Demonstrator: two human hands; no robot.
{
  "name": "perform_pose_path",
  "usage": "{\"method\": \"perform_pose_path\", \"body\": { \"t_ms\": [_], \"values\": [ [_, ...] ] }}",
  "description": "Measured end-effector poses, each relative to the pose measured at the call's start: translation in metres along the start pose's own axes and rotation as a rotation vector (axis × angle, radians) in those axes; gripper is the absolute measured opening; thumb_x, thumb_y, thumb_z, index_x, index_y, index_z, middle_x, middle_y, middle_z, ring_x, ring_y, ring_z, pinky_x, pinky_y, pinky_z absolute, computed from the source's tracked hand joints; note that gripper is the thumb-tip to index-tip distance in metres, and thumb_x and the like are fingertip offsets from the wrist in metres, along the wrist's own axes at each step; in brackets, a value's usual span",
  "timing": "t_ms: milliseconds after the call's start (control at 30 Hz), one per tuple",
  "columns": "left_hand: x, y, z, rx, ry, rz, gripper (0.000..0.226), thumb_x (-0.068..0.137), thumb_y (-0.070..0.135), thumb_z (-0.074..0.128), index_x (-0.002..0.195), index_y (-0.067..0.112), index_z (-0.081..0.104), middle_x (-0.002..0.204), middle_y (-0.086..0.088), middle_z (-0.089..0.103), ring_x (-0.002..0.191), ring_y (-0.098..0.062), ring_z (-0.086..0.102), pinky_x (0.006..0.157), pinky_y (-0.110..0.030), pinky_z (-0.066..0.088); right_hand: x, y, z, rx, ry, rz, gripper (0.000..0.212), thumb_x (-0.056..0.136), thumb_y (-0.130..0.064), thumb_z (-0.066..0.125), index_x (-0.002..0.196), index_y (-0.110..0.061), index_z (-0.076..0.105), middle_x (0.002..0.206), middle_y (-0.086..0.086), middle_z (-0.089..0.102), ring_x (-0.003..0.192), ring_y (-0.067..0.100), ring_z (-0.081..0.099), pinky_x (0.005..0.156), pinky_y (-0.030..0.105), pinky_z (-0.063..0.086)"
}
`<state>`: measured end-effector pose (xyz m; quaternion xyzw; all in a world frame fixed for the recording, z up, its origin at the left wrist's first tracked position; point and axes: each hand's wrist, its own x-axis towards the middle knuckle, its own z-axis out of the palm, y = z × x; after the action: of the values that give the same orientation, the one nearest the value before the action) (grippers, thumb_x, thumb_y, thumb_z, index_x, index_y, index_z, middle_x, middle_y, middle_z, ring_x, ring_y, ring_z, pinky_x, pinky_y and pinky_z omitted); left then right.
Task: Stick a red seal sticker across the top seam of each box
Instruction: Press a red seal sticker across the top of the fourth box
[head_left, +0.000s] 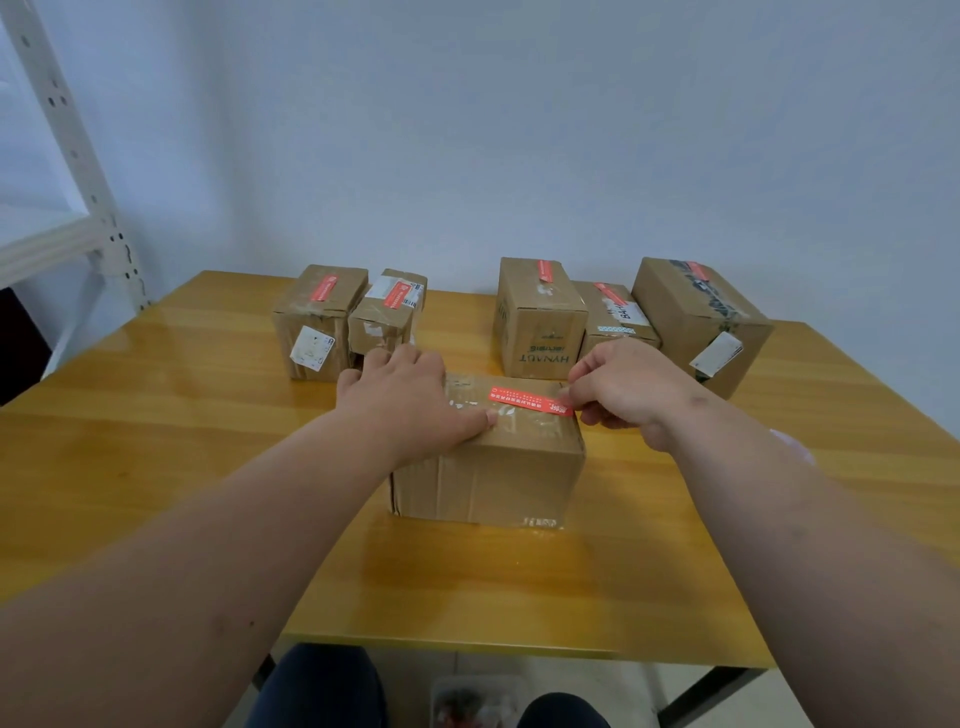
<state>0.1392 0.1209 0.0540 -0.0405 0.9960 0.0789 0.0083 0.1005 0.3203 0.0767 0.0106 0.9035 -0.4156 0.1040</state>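
A: Where's the red seal sticker (531, 401)?
B: On the near brown cardboard box (488, 467), its right end pinched by the right hand (631, 387).
A: The left hand (410, 397)?
B: Flat, pressing the box top.

Both forearms are bare, with no sleeves, watch or rings showing. The legs (322, 686) wear dark navy trousers.

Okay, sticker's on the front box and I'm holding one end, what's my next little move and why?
Probably press the right end down and smooth it flat. The red sticker already lies across the top of the front box, your right hand pinches its right end at the box edge, and your left hand steadies the top.
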Motion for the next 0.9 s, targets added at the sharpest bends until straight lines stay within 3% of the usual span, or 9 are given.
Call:
{"method": "perform_pose_path", "body": {
  "t_ms": [133,233,367,500,600,633,767,833,900],
  "values": [
    [0.001,0.000,0.001,-0.007,0.000,0.002,0.084,0.079,0.078,0.044,0.143,0.024,0.038,0.150,-0.002,0.033,0.140,-0.028,0.024,0.109,-0.051,0.025,-0.002,0.010,-0.003,0.186,-0.046,0.037,0.007,0.089,-0.014,0.069,0.085,-0.012,0.063,0.076,0.008,0.065,0.058,0.017,0.056,0.062,0.031,0.047],
    [0.001,0.000,0.001,-0.009,-0.007,-0.002,0.084,0.078,0.078,0.044,0.142,0.025,0.038,0.149,-0.002,0.033,0.139,-0.029,0.024,0.109,-0.052,0.026,-0.001,0.010,-0.004,0.097,-0.044,0.072,0.017,0.086,-0.028,0.071,0.084,-0.012,0.064,0.076,0.007,0.062,0.063,0.019,0.055,0.062,0.031,0.043],
    [0.001,0.000,0.002,-0.014,-0.009,-0.001,0.083,0.078,0.079,0.044,0.142,0.025,0.038,0.149,-0.001,0.033,0.139,-0.029,0.024,0.109,-0.052,0.026,-0.003,0.004,-0.002,-0.099,-0.030,0.006,0.018,0.085,-0.024,0.074,0.084,-0.008,0.065,0.076,0.005,0.065,0.062,0.015,0.057,0.058,0.027,0.044],
    [0.001,0.000,0.002,-0.008,-0.012,-0.004,0.085,0.078,0.079,0.043,0.143,0.025,0.037,0.150,-0.001,0.032,0.140,-0.029,0.024,0.109,-0.053,0.026,-0.003,0.001,-0.001,-0.140,-0.016,-0.053,0.014,0.087,-0.015,0.071,0.080,-0.005,0.065,0.077,0.008,0.066,0.062,0.016,0.058,0.056,0.025,0.046],
    [0.001,0.000,0.002,-0.008,-0.009,-0.003,0.084,0.078,0.079,0.043,0.142,0.025,0.038,0.149,-0.001,0.033,0.140,-0.028,0.025,0.108,-0.053,0.026,0.000,-0.001,0.001,-0.222,0.041,-0.104,0.012,0.085,-0.011,0.063,0.075,-0.009,0.058,0.079,0.017,0.060,0.067,0.022,0.051,0.065,0.039,0.052],
    [0.001,0.000,0.002,-0.009,-0.008,-0.005,0.084,0.078,0.079,0.043,0.142,0.025,0.038,0.149,-0.001,0.033,0.139,-0.028,0.025,0.108,-0.053,0.026,0.002,-0.003,0.001,-0.246,0.063,-0.115,0.011,0.083,-0.012,0.062,0.075,-0.012,0.055,0.079,0.021,0.058,0.069,0.023,0.049,0.069,0.045,0.054],
    [0.000,0.000,0.002,-0.010,-0.013,-0.011,0.086,0.077,0.080,0.043,0.144,0.025,0.037,0.150,-0.001,0.033,0.140,-0.029,0.024,0.109,-0.053,0.026,0.003,-0.007,-0.001,-0.343,0.068,-0.072,0.021,0.082,-0.026,0.067,0.075,-0.009,0.057,0.075,0.013,0.056,0.067,0.023,0.049,0.065,0.035,0.044],
    [0.000,0.000,0.002,-0.011,-0.012,-0.010,0.086,0.078,0.080,0.043,0.144,0.025,0.036,0.150,-0.001,0.032,0.140,-0.029,0.023,0.109,-0.053,0.026,0.003,-0.006,-0.001,-0.397,0.014,-0.038,0.035,0.085,-0.035,0.069,0.084,0.000,0.069,0.081,0.015,0.068,0.069,0.023,0.056,0.072,0.037,0.052],
    [0.000,0.000,0.003,-0.015,-0.013,-0.012,0.086,0.078,0.080,0.043,0.144,0.025,0.036,0.151,-0.001,0.031,0.141,-0.029,0.023,0.109,-0.053,0.026,0.002,-0.006,0.000,-0.433,-0.012,-0.043,0.035,0.088,-0.033,0.069,0.089,0.002,0.071,0.086,0.015,0.071,0.072,0.022,0.059,0.076,0.037,0.054]
  ]
}}
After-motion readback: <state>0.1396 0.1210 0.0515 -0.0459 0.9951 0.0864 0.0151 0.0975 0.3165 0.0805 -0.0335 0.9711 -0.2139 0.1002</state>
